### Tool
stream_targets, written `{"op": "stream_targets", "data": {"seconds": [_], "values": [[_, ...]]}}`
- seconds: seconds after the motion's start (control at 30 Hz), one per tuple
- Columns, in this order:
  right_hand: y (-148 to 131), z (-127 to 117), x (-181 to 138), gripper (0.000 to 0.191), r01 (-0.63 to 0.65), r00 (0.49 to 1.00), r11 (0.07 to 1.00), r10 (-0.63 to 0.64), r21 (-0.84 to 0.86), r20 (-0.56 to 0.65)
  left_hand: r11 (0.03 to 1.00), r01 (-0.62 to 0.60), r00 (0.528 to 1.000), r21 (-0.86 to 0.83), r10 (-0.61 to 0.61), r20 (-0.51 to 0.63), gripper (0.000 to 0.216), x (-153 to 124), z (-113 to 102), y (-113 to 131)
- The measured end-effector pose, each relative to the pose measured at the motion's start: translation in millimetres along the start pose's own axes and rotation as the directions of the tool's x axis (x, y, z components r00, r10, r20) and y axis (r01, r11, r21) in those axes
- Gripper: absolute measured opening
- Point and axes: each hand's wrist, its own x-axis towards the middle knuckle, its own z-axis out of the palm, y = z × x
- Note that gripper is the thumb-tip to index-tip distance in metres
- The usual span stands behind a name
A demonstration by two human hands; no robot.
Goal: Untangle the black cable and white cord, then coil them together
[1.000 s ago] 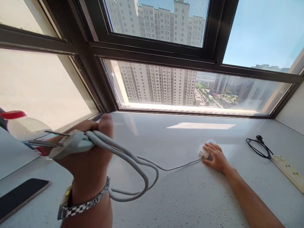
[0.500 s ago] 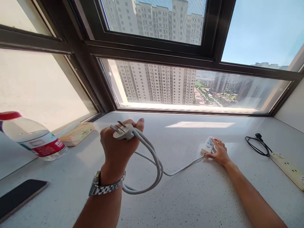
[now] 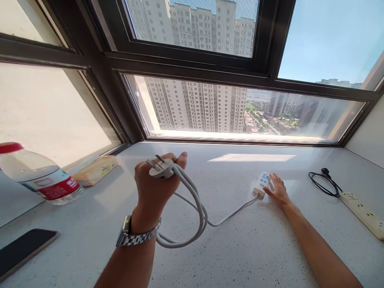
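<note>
My left hand is raised above the speckled white counter, closed around a looped grey cable and its white three-pin plug. The cable trails right across the counter to a small white power strip. My right hand lies flat beside that strip, fingers stretched out, its fingertips touching the strip's right side. A metal watch sits on my left wrist.
A water bottle with a red cap lies at the far left, a tissue pack behind it. A dark phone rests at the lower left. A long beige power strip with a coiled black cord sits at the right.
My left hand has moved from close to the camera out to the right with the plug and loops. My right hand has come off the top of the small strip to its side.
</note>
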Motion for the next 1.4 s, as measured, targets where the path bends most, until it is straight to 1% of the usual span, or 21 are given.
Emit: {"op": "stream_targets", "data": {"seconds": [0.1,0.23,0.3,0.43,0.53,0.7,0.8,0.87,1.0,1.07,1.1,1.17,1.23,1.3,1.33,1.4], "values": [[0,0,0,0.095,0.016,1.000,1.000,-0.017,0.018,0.018,1.000,-0.026,1.000,-0.007,0.026,-0.010,0.047,0,0,-1],[-2,-2,-1,0.096,-0.032,0.999,0.998,0.032,0.049,0.007,0.998,-0.059,0.998,-0.032,0.059,-0.012,0.047,-1,1,-2],[-3,-3,0,0.100,-0.029,1.000,0.998,0.029,0.047,0.004,0.998,-0.059,0.998,-0.039,0.058,-0.010,0.047,-1,2,-2],[-4,-7,3,0.107,0.009,0.997,0.997,-0.014,0.072,0.081,0.997,-0.066,0.998,-0.027,0.066,-0.011,0.048,-1,4,-2],[-5,-8,4,0.108,-0.015,0.994,0.997,0.007,0.070,0.109,0.998,-0.060,0.998,-0.030,0.060,-0.007,0.048,-2,4,-1],[-6,-7,8,0.102,-0.009,0.996,1.000,0.008,0.009,0.089,0.999,-0.037,0.999,-0.021,0.037,0.019,0.048,-1,3,2],[-6,-7,8,0.098,-0.001,0.995,1.000,-0.002,0.030,0.100,1.000,-0.010,0.999,-0.021,0.011,0.043,0.047,-1,3,3],[-8,-8,6,0.096,-0.011,0.997,0.999,0.008,0.042,0.082,1.000,0.001,0.999,-0.022,0.000,0.052,0.047,-1,3,3],[-13,-15,-4,0.086,-0.136,0.990,0.990,0.137,-0.032,0.023,1.000,-0.018,0.997,0.007,0.017,0.079,0.046,-1,4,2],[-11,-21,-9,0.080,-0.170,0.984,0.983,0.174,-0.073,0.044,0.999,-0.025,0.992,0.028,0.022,0.122,0.045,-1,5,1],[-9,-24,-12,0.080,-0.150,0.985,0.986,0.155,-0.073,0.072,0.999,-0.024,0.989,0.040,0.018,0.146,0.045,-1,6,1],[-3,-30,-16,0.084,-0.050,0.987,0.998,0.054,-0.031,0.152,0.998,-0.016,0.983,0.060,0.005,0.184,0.045,-2,9,0],[3,-35,-19,0.095,0.074,0.969,0.997,-0.076,0.017,0.237,0.997,-0.012,0.980,0.079,-0.004,0.200,0.044,-3,12,-2],[6,-40,-20,0.101,0.145,0.941,0.989,-0.145,0.023,0.305,0.995,-0.013,0.980,0.094,-0.006,0.199,0.044,-5,15,-4],[5,-44,-21,0.098,0.154,0.930,0.988,-0.151,0.016,0.334,0.996,-0.017,0.980,0.092,-0.001,0.197,0.044,-5,17,-5],[1,-56,-25,0.080,0.159,0.916,0.987,-0.153,0.014,0.372,0.997,-0.033,0.981,0.064,0.020,0.191,0.045,-6,18,-5]]}}
